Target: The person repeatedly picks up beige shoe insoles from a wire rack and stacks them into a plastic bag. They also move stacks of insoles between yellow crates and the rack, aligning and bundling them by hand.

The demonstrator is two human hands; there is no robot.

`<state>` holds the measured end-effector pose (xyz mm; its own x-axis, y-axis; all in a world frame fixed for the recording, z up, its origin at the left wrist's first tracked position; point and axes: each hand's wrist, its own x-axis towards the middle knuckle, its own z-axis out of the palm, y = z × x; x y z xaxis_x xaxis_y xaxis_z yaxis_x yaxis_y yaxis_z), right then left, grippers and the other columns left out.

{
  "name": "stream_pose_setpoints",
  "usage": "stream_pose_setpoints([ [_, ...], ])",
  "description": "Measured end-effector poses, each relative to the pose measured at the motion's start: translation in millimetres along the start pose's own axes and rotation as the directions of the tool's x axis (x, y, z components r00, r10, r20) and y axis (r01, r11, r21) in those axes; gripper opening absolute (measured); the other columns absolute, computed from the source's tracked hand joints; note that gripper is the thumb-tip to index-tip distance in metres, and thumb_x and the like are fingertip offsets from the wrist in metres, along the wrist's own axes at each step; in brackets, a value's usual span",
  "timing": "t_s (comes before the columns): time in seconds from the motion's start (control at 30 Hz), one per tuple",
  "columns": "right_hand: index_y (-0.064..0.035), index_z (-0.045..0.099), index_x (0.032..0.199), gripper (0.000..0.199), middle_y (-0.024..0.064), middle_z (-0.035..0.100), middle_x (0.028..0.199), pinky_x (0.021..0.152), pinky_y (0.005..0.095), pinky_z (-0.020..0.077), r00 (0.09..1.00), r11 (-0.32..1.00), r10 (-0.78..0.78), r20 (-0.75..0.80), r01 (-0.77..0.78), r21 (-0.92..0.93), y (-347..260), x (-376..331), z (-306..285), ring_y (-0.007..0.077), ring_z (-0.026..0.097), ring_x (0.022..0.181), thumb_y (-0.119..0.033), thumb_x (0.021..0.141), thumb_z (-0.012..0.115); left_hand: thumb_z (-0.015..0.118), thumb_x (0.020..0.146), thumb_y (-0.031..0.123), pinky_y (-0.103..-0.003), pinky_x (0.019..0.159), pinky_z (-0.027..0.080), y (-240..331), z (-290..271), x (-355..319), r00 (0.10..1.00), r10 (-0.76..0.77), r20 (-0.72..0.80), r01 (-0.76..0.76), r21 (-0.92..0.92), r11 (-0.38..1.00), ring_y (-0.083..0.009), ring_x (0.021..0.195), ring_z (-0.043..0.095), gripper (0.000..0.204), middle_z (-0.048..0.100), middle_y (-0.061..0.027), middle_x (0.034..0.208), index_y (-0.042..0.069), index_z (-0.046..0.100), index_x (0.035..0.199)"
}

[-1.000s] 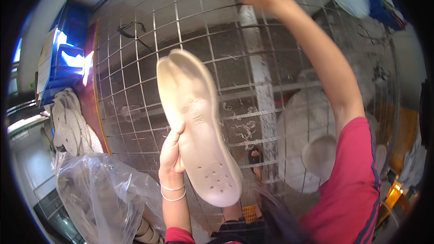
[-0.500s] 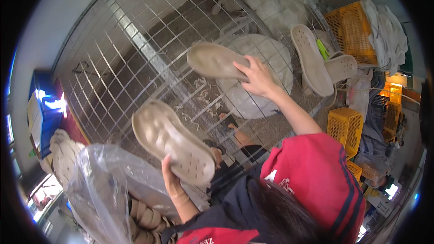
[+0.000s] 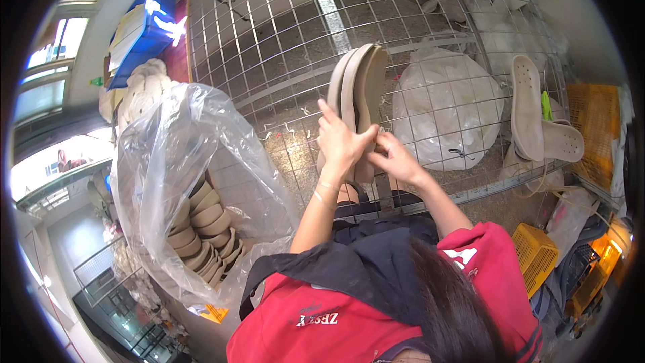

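Observation:
Beige shoe soles (image 3: 363,84) stand on edge, pressed side by side, above a wire mesh rack (image 3: 480,192) in front of me. My left hand (image 3: 341,141) is closed round them from the left, fingers along the outer side and thumb toward the right. At their lower right end, my right hand (image 3: 398,160) has bent fingers against the near sole, close to my left thumb. My hands partly cover the lower ends. Two more soles lie at the right, a long one (image 3: 527,111) and one crosswise (image 3: 563,142), beside a bright green item (image 3: 545,105).
On the left, a clear plastic bag (image 3: 158,141) holds several stacked soles (image 3: 201,235). Through the mesh shows a large filled white bag (image 3: 447,107). Yellow crates (image 3: 534,255) stand at the right. A blue box (image 3: 144,33) sits at the far left.
The soles, held apart one in each hand before, are now together and turned on edge. Both hands have met in the middle. My view has turned, bringing more of the left bag in.

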<state>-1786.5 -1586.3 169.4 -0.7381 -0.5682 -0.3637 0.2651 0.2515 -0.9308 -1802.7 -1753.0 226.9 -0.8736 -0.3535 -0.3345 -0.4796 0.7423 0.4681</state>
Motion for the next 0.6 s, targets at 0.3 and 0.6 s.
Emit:
stream_pose_setpoints([
  [0.3, -0.0053, 0.063, 0.123, 0.031, 0.0020, 0.066, 0.115, 0.088, 0.0264, 0.0463, 0.915, 0.987, -0.097, -0.393, 0.140, 0.082, -58.5, 30.4, -90.5, 0.0105, 0.060, 0.102, -0.023, 0.098, 0.055, 0.053, 0.086, 0.025, -0.047, 0.094, 0.053, -103.8, -34.9, 64.4, 0.876, 0.336, 0.346, 0.481, -0.670, -0.565, -0.0344, 0.103, 0.064, 0.047, 0.064, -0.0202, 0.115, -0.003, 0.055, 0.124],
  [0.6, -0.0012, 0.054, 0.130, 0.058, 0.0094, 0.063, 0.119, 0.092, 0.0330, 0.0470, 0.936, 0.961, -0.123, 0.329, 0.029, 0.276, -132.2, 65.3, -5.8, 0.0165, 0.061, 0.106, -0.047, 0.095, 0.056, 0.066, 0.088, 0.042, -0.035, 0.097, 0.046, -91.7, -70.8, -11.3, 0.990, 0.133, 0.057, 0.021, -0.965, 0.260, -0.0235, 0.114, 0.057, 0.072, 0.057, -0.0143, 0.123, -0.003, 0.040, 0.138],
])
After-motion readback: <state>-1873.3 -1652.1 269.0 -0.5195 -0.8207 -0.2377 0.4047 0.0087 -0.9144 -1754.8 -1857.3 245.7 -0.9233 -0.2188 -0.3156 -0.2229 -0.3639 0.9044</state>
